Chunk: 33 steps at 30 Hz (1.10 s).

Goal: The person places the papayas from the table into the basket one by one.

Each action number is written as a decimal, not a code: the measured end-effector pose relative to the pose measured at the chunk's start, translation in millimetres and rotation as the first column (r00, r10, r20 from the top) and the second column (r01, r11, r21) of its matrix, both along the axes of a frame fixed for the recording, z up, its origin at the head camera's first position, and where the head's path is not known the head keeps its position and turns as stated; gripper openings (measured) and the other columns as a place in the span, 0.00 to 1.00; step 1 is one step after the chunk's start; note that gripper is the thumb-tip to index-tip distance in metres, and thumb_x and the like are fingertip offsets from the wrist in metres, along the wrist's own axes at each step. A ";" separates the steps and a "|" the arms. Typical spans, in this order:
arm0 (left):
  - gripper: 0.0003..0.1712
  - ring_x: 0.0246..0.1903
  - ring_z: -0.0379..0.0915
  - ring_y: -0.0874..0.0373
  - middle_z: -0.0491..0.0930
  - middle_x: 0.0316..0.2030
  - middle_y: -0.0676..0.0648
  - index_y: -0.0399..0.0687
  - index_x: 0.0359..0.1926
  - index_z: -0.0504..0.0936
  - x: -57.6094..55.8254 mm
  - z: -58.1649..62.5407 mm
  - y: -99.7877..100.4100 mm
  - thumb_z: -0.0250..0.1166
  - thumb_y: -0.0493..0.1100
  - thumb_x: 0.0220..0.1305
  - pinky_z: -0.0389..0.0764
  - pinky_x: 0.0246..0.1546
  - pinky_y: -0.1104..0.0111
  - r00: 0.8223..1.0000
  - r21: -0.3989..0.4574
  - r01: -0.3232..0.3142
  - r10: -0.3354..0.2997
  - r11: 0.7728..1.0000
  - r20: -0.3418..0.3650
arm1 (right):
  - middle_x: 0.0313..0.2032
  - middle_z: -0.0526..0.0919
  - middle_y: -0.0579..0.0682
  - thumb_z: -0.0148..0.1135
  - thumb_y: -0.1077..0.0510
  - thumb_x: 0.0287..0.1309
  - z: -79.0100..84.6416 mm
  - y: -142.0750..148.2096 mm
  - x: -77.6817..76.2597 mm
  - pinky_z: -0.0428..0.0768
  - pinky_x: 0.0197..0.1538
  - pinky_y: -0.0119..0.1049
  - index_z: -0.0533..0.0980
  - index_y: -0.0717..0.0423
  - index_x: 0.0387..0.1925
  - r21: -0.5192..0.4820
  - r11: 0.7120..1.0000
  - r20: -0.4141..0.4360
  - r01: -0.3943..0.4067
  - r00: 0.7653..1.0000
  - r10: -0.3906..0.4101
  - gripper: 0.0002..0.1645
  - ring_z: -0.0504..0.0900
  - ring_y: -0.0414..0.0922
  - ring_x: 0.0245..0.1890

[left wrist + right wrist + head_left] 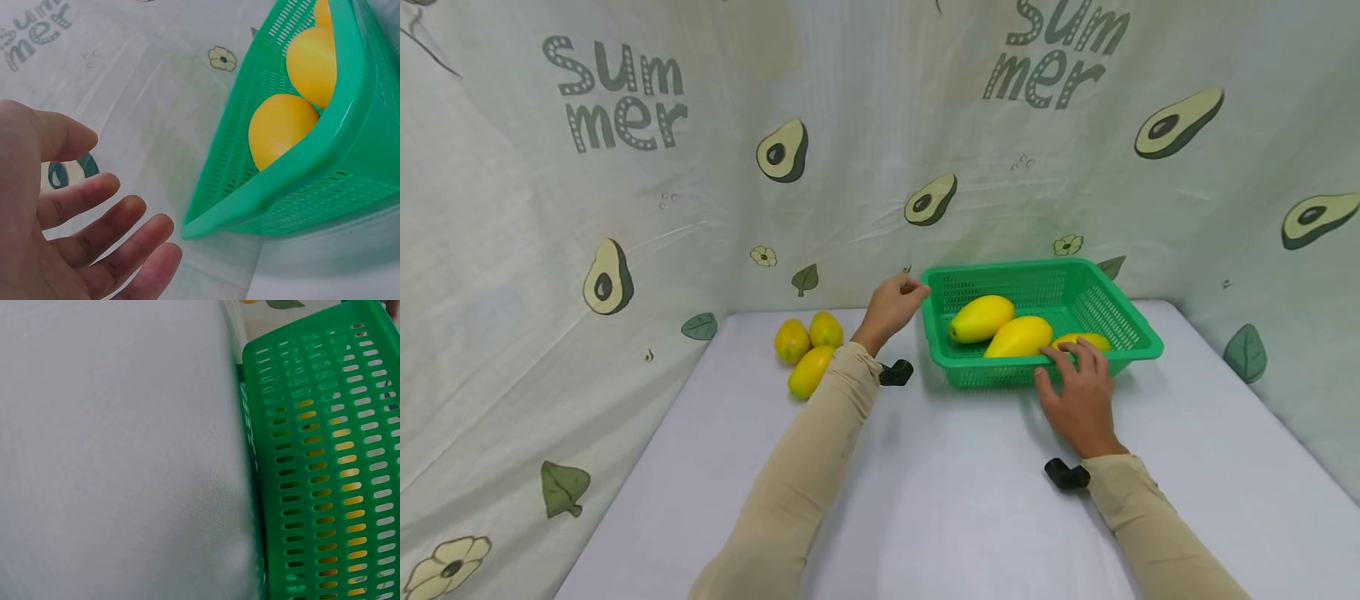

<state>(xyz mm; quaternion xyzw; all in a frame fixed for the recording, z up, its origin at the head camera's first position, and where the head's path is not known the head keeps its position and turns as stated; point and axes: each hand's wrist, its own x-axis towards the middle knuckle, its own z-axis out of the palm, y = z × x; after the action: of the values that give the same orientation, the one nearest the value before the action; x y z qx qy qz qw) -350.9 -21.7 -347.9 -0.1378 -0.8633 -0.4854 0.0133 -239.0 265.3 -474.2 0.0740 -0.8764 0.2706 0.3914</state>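
A green plastic basket [977, 373] with slotted walls sits at the back right of the table. Three yellow mangoes [982, 318] lie inside it. My left hand [892, 310] hovers just beyond the basket's left rim; in the left wrist view its fingers [134, 209] are loosely bent around nothing. At the front rim, my right hand [1081, 404] has its fingertips right by the rim, overlapping the rightmost mango [1093, 340], with the thumb on the near side. Only the basket's slotted wall [331, 487] shows in the right wrist view, the hand being out of frame.
Three more yellow-green mangoes [811, 372] are grouped at the back left of the table [955, 500], partly behind the left forearm. A printed cloth [850, 217] hangs behind the table and along its sides. Black wrist devices [1066, 475] stick out from both sleeves.
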 end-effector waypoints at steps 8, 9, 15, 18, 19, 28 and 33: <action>0.18 0.47 0.76 0.55 0.81 0.46 0.52 0.52 0.51 0.82 0.6 -0.1 -15.4 0.59 0.57 0.72 0.78 0.50 0.58 1.000 -0.012 -0.002 0.001 1.000 -0.028 | 0.54 0.73 0.65 0.65 0.61 0.59 1.4 1.3 -2.0 0.60 0.57 0.73 0.80 0.60 0.52 -0.005 1.000 -0.008 -0.012 1.000 0.012 0.19 0.60 0.66 0.67; 0.18 0.46 0.76 0.55 0.81 0.46 0.52 0.52 0.51 0.82 1.4 -1.0 -18.8 0.59 0.57 0.72 0.79 0.49 0.59 1.000 0.000 -0.001 0.001 1.000 -0.026 | 0.54 0.73 0.65 0.65 0.61 0.59 1.3 1.1 -2.2 0.60 0.58 0.73 0.80 0.60 0.52 -0.005 1.000 -0.006 -0.010 1.000 0.010 0.19 0.60 0.66 0.68; 0.16 0.43 0.78 0.54 0.80 0.44 0.48 0.48 0.52 0.80 11.9 -7.7 -40.4 0.60 0.53 0.73 0.82 0.46 0.63 1.000 0.112 -0.004 0.006 0.994 -0.015 | 0.55 0.73 0.64 0.65 0.61 0.59 1.3 0.5 -2.7 0.60 0.58 0.72 0.79 0.59 0.52 -0.006 1.000 0.005 -0.003 1.000 0.004 0.19 0.59 0.65 0.68; 0.16 0.44 0.78 0.54 0.80 0.45 0.48 0.47 0.52 0.80 18.7 -11.5 -50.0 0.61 0.52 0.73 0.82 0.47 0.63 1.000 0.129 -0.027 0.026 0.991 0.002 | 0.55 0.73 0.64 0.65 0.61 0.59 1.4 0.6 -2.4 0.60 0.57 0.73 0.80 0.59 0.52 -0.006 1.000 0.004 0.000 1.000 0.000 0.19 0.59 0.65 0.68; 0.16 0.44 0.78 0.55 0.80 0.45 0.48 0.48 0.52 0.80 20.5 -13.6 -53.2 0.61 0.53 0.73 0.82 0.47 0.64 0.999 0.127 -0.035 0.034 0.991 0.008 | 0.55 0.73 0.65 0.65 0.61 0.59 1.1 0.5 -2.3 0.60 0.56 0.73 0.80 0.59 0.52 -0.006 1.000 0.005 -0.001 1.000 0.001 0.19 0.59 0.65 0.68; 0.16 0.44 0.79 0.53 0.80 0.44 0.45 0.45 0.51 0.80 35.8 -32.5 -80.6 0.62 0.50 0.72 0.82 0.47 0.63 0.995 0.178 -0.096 0.089 0.979 0.047 | 0.55 0.73 0.65 0.65 0.61 0.59 -0.3 -1.1 -2.2 0.60 0.56 0.73 0.80 0.59 0.52 -0.002 1.000 0.000 -0.007 1.000 0.007 0.19 0.60 0.65 0.68; 0.15 0.45 0.80 0.51 0.80 0.44 0.45 0.44 0.52 0.80 42.1 -39.6 -86.1 0.62 0.49 0.72 0.82 0.48 0.61 0.993 0.224 -0.112 0.101 0.968 0.061 | 0.54 0.73 0.65 0.64 0.61 0.59 0.4 -0.8 -3.2 0.60 0.57 0.73 0.80 0.60 0.52 -0.008 1.000 -0.005 -0.006 1.000 0.006 0.19 0.60 0.65 0.68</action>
<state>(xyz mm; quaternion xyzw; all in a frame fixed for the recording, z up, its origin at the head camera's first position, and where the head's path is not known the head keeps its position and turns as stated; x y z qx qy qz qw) -308.8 -107.8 -387.5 -0.0768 -0.8083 -0.5827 0.0340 -242.2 264.5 -473.9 0.0757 -0.8741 0.2752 0.3931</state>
